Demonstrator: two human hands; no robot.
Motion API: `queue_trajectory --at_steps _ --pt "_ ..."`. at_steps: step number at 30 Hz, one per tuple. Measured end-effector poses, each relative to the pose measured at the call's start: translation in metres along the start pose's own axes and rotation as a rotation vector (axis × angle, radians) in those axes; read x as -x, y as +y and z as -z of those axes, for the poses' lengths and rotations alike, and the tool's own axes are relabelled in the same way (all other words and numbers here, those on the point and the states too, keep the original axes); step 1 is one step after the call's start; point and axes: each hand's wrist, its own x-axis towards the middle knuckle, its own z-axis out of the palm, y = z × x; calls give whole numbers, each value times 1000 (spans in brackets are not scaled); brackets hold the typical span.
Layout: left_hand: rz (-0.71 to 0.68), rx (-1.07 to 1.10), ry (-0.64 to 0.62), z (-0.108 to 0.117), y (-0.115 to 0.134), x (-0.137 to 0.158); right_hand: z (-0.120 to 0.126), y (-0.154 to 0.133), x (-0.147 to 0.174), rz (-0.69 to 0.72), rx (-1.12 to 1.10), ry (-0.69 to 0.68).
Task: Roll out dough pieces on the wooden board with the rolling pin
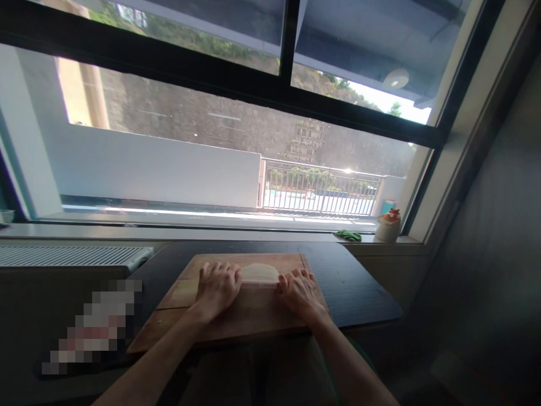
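A wooden rolling pin (260, 284) lies crosswise over the board, its middle showing between my two hands. My left hand (218, 287) is curled over its left end, and my right hand (299, 289) is closed over the right end. Both ends are hidden under my fingers. Just beyond the pin lies a pale, flat sheet of dough (260, 272) with a rounded far edge; its near part is covered by the pin. Beneath all this is a wooden cutting board (169, 327), set at the front of a dark table.
The dark table (355, 287) reaches right and back to the windowsill (253, 234). On the sill are a green cloth (347, 235) and a pale container (387, 228) with an orange-red top. At left stands a white radiator (71, 256); a blurred-out patch (95, 327) lies below it.
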Motion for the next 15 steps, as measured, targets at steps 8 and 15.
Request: queue_trajectory --at_steps 8,15 --pt "3 9 -108 -5 -2 -24 -1 1 -31 -81 17 -83" --pt "-40 144 68 -1 -3 45 6 -6 48 41 -127 75"
